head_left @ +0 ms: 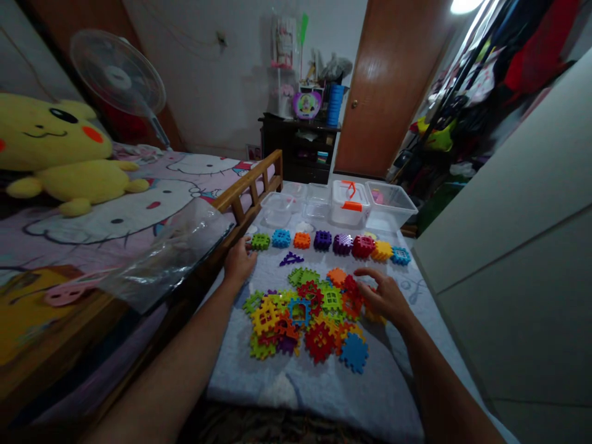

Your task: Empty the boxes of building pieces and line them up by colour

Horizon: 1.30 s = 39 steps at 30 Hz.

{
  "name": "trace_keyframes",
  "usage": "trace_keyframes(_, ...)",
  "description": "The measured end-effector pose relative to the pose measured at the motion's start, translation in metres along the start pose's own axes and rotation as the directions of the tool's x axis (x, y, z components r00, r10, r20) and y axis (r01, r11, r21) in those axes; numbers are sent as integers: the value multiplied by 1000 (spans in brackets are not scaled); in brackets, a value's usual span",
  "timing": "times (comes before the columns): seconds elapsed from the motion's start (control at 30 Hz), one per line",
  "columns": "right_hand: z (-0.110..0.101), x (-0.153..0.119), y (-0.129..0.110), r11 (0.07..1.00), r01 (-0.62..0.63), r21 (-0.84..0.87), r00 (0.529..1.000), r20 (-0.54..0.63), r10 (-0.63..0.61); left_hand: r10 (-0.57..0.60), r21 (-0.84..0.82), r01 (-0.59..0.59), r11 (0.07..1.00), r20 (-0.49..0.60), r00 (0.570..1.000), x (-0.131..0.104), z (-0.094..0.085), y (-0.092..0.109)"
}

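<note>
My left hand (239,265) is at the left end of a row of colored interlocking tile stacks, its fingers and thumb closed about the edge of the green stack (260,242). Over the right side of a loose heap of notched plastic tiles (300,312), my right hand (380,295) has its index finger and thumb apart. Closest to those fingertips is a red tile (350,284); whether they touch it I cannot tell. An orange tile (337,276) lies just left of it. A purple triangular piece (291,259) rests between row and heap.
Behind the row stand clear plastic boxes (277,209), a lidded one with an orange handle (350,203) and an open bin (391,205). A wooden bed rail (250,188) borders the left, with a clear plastic bag (171,253) over it. A white cabinet (518,246) flanks the right.
</note>
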State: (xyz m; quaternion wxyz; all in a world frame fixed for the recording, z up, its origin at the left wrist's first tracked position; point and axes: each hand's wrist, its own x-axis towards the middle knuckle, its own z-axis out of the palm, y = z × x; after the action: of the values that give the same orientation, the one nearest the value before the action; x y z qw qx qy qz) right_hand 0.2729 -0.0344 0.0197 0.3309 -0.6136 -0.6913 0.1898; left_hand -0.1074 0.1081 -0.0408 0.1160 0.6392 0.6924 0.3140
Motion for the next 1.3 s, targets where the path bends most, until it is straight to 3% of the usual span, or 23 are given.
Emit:
trace_keyframes(0.13,0,36,-36,979,153,-138,987,-19,-157,-21,4,21,1000,7,1000,1,-2,3)
trace_keyframes(0.27,33,90,-80,923,320,-214,945,142,-295,-14,11,14,1000,14,1000,2,-2,3)
trace_keyframes(0.37,74,131,-101,880,335,-336,932,254,-258,-2,20,2,1000,15,1000,2,-1,2)
trace_keyframes(0.53,126,176,-109,823,257,-506,930,361,-68,-1,22,1,1000,-5,1000,0,-1,3)
trace_keyframes(0.73,145,194,-110,794,271,-544,914,404,-34,-18,15,18,1000,1,1000,-1,-3,6)
trace_keyframes(1.03,144,198,-104,787,311,-533,888,458,-40,-5,12,5,1000,4,1000,-1,-2,5)
trace_keyframes(1.3,154,196,-112,798,293,-527,889,457,-24,1,22,-1,1000,11,1000,-1,-2,5)
